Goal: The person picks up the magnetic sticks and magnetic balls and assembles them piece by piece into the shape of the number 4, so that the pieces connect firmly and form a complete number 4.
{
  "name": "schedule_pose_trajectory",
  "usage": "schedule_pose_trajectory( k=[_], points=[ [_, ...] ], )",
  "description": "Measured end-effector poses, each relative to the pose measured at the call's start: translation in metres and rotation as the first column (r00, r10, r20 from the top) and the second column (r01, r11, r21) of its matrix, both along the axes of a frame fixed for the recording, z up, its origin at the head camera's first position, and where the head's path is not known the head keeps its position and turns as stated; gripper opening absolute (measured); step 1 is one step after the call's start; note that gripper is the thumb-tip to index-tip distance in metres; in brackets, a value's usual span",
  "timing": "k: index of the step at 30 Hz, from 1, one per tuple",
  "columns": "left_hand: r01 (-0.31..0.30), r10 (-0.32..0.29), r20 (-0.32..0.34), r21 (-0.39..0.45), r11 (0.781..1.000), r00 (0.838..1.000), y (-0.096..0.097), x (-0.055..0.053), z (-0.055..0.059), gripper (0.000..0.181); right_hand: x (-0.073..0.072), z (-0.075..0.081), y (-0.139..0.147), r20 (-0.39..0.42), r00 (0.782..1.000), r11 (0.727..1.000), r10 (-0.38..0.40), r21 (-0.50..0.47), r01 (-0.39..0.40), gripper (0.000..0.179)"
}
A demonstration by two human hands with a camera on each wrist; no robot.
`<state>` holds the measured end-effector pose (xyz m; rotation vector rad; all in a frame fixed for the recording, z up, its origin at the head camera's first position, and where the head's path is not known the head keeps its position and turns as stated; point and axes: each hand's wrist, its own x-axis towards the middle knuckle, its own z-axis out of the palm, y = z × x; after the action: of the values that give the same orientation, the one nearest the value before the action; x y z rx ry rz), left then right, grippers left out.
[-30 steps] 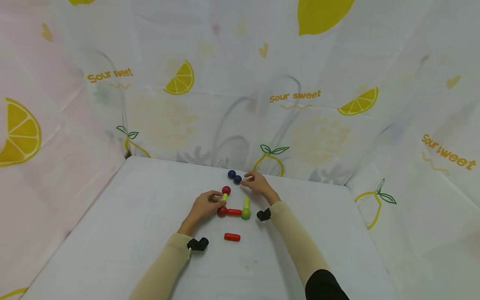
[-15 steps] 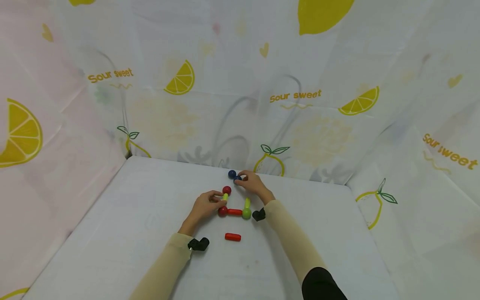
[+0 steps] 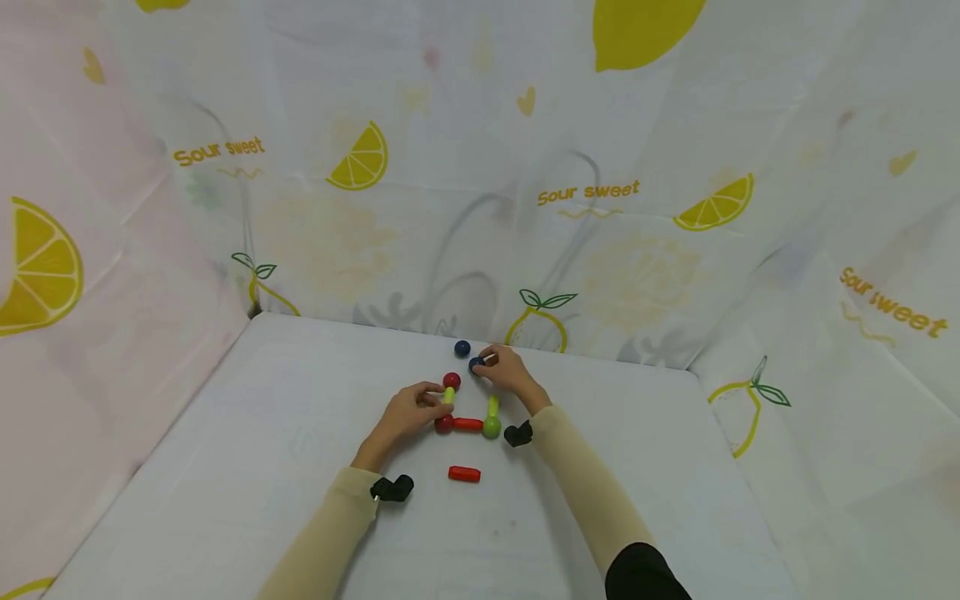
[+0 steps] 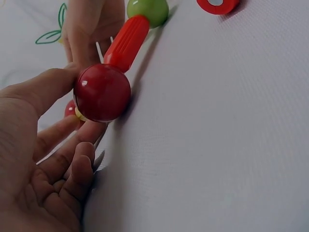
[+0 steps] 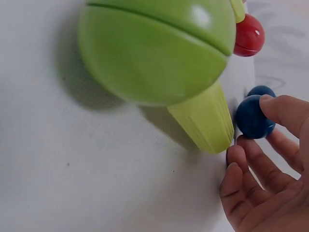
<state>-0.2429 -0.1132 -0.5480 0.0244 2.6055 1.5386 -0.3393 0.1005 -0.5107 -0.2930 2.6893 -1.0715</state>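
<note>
Work looks roughly half done from over here. On the surface [image 3: 322, 367], the near red ball [image 3: 444, 425], joined red rod [image 3: 468, 425] and green ball [image 3: 491, 427] make one side; a far red ball [image 3: 452, 381] caps the left yellow rod [image 3: 449, 397], which the left hand [image 3: 406, 410] appears to pinch. The right yellow rod [image 3: 492, 406] ends bare. The right hand [image 3: 508, 369] grasps the nearer blue ball [image 5: 253, 118] between its fingers; the second blue ball [image 3: 462, 348] and loose red rod [image 3: 464, 474] lie unattached.
</note>
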Motion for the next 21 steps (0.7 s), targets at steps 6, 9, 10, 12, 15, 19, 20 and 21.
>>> schedule_pose_trajectory(
  k=[6, 9, 10, 12, 15, 19, 20, 21],
  points=[
    [0.025, -0.025, 0.016, 0.002, 1.000, 1.000, -0.001, 0.001, 0.002, 0.054, 0.007, 0.001, 0.008, 0.006, 1.000, 1.000, -0.003, -0.023, 0.003, 0.036],
    [0.028, -0.028, 0.015, 0.001, 1.000, 0.999, -0.001, 0.002, 0.002, 0.054, 0.011, 0.001, 0.013, -0.002, 1.000, 0.999, -0.003, -0.044, 0.003, 0.036],
    [0.029, -0.029, 0.015, 0.002, 1.000, 0.999, -0.001, 0.002, 0.002, 0.054, 0.013, 0.000, 0.015, -0.001, 1.000, 0.998, -0.005, -0.055, 0.005, 0.036],
    [0.031, -0.031, 0.012, 0.002, 1.000, 0.999, -0.002, 0.002, 0.002, 0.054, 0.015, -0.001, 0.018, 0.006, 1.000, 0.997, -0.005, -0.071, 0.005, 0.037],
    [0.034, -0.034, 0.004, 0.004, 0.999, 0.999, -0.002, 0.001, 0.002, 0.054, 0.020, -0.002, 0.024, 0.025, 1.000, 0.996, 0.000, -0.090, 0.002, 0.038],
    [0.040, -0.040, -0.008, 0.000, 0.999, 0.999, -0.003, 0.001, 0.002, 0.054, 0.027, -0.003, 0.032, 0.046, 0.999, 0.994, -0.008, -0.105, 0.013, 0.040],
    [0.041, -0.041, -0.010, 0.000, 0.999, 0.999, -0.003, 0.001, 0.003, 0.054, 0.029, -0.003, 0.034, 0.051, 0.999, 0.994, -0.015, -0.111, 0.020, 0.040],
    [0.042, -0.042, -0.012, 0.000, 0.999, 0.999, -0.003, 0.002, 0.003, 0.054, 0.030, -0.003, 0.035, 0.055, 0.998, 0.993, -0.019, -0.116, 0.026, 0.040]
  ],
)
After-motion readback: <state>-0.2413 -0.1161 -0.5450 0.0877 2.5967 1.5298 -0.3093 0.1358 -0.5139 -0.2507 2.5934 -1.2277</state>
